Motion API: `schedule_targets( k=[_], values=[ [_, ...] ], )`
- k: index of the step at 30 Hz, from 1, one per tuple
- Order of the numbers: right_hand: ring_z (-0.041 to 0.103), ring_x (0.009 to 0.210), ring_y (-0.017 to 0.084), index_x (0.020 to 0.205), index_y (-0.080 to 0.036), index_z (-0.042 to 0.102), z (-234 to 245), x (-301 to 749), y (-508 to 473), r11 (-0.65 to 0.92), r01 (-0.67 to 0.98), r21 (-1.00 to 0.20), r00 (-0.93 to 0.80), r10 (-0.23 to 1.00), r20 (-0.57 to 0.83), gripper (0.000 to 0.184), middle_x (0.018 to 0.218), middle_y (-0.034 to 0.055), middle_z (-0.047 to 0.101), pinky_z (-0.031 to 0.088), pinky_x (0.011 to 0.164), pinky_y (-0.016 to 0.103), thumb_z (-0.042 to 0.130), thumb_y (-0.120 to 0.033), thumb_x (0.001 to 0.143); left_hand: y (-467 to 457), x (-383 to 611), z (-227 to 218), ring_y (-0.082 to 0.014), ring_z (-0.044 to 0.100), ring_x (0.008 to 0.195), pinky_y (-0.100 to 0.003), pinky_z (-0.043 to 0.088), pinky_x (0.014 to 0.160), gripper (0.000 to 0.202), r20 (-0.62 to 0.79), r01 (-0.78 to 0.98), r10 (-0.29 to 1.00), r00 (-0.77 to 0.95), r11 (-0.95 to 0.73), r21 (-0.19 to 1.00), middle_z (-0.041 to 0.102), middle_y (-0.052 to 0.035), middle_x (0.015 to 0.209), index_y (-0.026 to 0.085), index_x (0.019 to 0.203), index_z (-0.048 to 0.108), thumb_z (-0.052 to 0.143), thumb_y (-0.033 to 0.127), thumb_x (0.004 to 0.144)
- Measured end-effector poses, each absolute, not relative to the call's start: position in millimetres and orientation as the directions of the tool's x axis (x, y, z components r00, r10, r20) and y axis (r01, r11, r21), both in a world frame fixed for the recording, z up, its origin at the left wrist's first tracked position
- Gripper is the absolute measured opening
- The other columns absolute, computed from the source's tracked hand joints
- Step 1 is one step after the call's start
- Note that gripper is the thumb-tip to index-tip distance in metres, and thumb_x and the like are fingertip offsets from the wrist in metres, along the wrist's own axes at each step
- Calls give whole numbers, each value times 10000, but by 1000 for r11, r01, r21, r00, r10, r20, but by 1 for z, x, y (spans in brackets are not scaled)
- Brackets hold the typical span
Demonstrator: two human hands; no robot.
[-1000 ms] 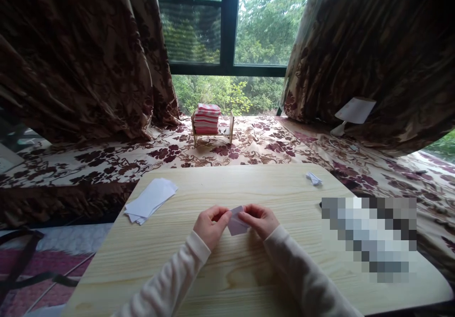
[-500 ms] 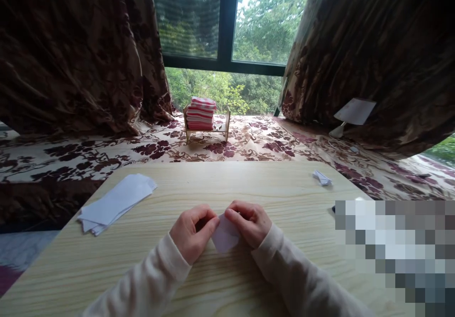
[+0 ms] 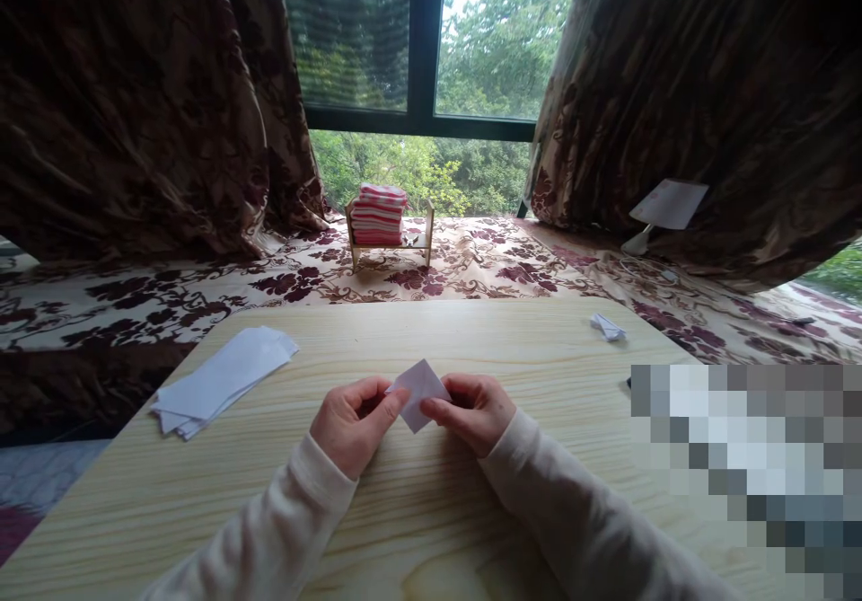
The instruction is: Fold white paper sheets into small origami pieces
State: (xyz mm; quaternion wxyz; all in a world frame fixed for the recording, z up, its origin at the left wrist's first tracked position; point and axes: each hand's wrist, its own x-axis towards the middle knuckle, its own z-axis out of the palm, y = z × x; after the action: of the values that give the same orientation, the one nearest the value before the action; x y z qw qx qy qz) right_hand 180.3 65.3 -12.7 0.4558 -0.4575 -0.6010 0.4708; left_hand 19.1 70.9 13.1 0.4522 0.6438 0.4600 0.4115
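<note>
Together, both hands pinch the white paper (diamond-shaped).

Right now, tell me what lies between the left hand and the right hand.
In the head view, a diamond-shaped white paper lies between the left hand and the right hand, pinched by both.

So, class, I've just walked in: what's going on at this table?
A person's left hand and right hand pinch a small diamond-shaped piece of white paper from both sides, one corner pointing away. On the wooden table, a stack of white paper strips lies at the left and a small folded paper bundle at the far right.
</note>
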Motion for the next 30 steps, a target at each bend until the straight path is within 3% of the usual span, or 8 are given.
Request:
schedule_targets(
  k=[7, 14, 20, 26, 30],
  values=[
    [333, 494, 73, 632, -106, 580, -13, 181, 66, 163, 129, -978, -241, 962, 129, 369, 509, -29, 378, 269, 447, 203, 544, -468, 693, 72, 17, 10, -113, 449, 558, -211, 360, 526, 261, 161, 302, 924, 348, -273, 913, 508, 0, 556, 126, 621, 607, 518, 350, 721],
    [269, 478, 62, 535, -136, 477, -13, 182, 66, 227, 215, -950, -235, 956, 175, 376, 491, -49, 290, 213, 425, 202, 521, -459, 723, 71, 20, 11, -98, 411, 528, -201, 330, 491, 270, 100, 267, 933, 345, -199, 943, 472, 14, 521, 131, 625, 614, 517, 363, 723],
    [317, 501, 73, 565, -134, 499, -15, 184, 66, 245, 185, -952, -255, 947, 195, 380, 522, -33, 359, 272, 453, 202, 498, -472, 738, 75, 15, 7, -89, 403, 507, -196, 310, 469, 299, 73, 281, 917, 393, -195, 940, 456, 19, 506, 132, 615, 602, 496, 385, 734],
    [336, 504, 78, 610, -125, 525, -18, 183, 68, 247, 171, -954, -231, 951, 205, 353, 526, -30, 369, 274, 456, 207, 502, -454, 735, 75, 17, 9, -86, 402, 500, -198, 300, 468, 255, 84, 224, 949, 305, -157, 962, 474, 21, 500, 129, 608, 618, 552, 361, 688],
    [276, 473, 58, 515, -146, 431, -14, 182, 67, 237, 189, -953, -199, 960, 199, 386, 488, -50, 291, 216, 425, 199, 500, -453, 737, 74, 18, 11, -78, 368, 473, -203, 273, 449, 258, 80, 157, 958, 275, -127, 979, 441, 28, 465, 135, 528, 580, 559, 345, 678]
  ],
)
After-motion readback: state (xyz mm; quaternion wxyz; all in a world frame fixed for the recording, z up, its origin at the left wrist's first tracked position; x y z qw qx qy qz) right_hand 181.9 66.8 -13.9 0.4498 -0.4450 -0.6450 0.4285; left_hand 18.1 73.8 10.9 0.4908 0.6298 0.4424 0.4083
